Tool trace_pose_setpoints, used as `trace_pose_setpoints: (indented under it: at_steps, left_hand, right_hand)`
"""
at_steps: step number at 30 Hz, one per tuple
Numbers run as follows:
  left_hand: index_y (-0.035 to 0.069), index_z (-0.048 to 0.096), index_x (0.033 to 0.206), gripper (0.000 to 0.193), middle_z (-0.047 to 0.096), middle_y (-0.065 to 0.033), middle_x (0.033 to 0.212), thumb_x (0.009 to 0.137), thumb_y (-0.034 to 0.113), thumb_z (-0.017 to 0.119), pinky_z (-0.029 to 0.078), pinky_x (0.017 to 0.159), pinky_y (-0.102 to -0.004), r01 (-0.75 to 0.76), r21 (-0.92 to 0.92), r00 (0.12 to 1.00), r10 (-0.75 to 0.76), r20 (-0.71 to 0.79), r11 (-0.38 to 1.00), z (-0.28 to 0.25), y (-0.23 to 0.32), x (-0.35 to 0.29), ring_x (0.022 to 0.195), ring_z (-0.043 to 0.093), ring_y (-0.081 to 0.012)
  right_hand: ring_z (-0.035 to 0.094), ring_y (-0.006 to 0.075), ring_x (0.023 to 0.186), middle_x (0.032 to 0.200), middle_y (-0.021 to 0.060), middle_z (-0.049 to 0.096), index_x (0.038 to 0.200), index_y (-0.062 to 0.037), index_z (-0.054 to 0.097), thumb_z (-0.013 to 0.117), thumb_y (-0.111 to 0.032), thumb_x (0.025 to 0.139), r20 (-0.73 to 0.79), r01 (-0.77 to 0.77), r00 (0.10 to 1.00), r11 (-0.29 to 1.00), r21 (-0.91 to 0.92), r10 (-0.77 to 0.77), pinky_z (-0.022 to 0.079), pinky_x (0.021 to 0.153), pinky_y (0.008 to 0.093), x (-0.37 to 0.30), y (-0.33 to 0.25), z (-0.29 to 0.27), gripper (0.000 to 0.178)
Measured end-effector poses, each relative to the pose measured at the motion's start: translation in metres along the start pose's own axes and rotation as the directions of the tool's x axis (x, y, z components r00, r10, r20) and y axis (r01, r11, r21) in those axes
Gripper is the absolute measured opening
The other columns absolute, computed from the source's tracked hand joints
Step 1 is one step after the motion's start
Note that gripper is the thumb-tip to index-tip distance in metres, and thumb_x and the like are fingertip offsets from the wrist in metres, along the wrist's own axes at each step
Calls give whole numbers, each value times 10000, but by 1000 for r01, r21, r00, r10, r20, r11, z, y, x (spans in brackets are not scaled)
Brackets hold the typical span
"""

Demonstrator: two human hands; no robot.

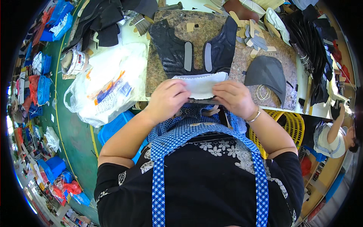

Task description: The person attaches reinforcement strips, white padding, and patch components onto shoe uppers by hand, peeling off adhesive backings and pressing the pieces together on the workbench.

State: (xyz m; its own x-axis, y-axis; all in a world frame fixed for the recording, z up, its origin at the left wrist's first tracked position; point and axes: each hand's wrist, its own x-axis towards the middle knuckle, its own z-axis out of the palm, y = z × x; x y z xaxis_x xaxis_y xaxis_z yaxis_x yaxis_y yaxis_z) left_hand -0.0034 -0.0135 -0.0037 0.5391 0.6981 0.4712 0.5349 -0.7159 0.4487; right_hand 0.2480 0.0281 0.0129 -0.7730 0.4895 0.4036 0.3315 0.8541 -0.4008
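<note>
A white curved piece with a toothed upper edge [202, 86] is stretched between my hands at the near edge of the bench. My left hand [171, 97] pinches its left end, and my right hand [235, 99] grips the right end. Just beyond it lies a black U-shaped shoe upper piece [169, 49], glossy on its surface. One grey strip [188, 56] sits on its left arm and another grey strip [207, 57] on the right arm. The white piece overlaps the near edge of the upper; whether they are joined I cannot tell.
The speckled stone slab [242, 79] bears a dark grey curved piece [266, 73] and a pile of small strips [254, 36]. At left are a white plastic bag [113, 81], a tub [75, 62] and a brush [140, 24]. A yellow basket [291, 126] stands below right; another person [332, 136] is beyond.
</note>
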Motion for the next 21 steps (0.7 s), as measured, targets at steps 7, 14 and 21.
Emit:
trace_pose_setpoints:
  at_steps: [7,14,21]
  left_hand:
    - [64,611,890,297,541,-96,998,608,63,706,451,831,-389,94,62,995,-96,27,994,-5,6,0,1019,537,-283]
    - [22,557,1004,434,549,-145,1062,624,130,739,443,849,-384,225,-32,970,-227,-91,974,-24,19,3,1009,537,-321]
    - [-12,552,976,274,563,-175,1022,722,17,649,454,814,-345,234,-171,900,-280,-334,957,-24,23,32,933,570,-300]
  right_hand:
    - [543,251,985,1072,64,576,969,-75,609,732,-203,629,84,-128,987,987,-102,137,412,854,372,7,-16,-10,384]
    - [570,299,907,1023,124,591,943,-36,614,719,-124,639,-299,-387,890,917,-95,344,463,782,377,-6,12,-35,334]
    - [579,268,990,1022,128,601,958,-30,610,638,-52,701,-114,-408,912,848,-337,394,454,843,325,-48,30,-68,259]
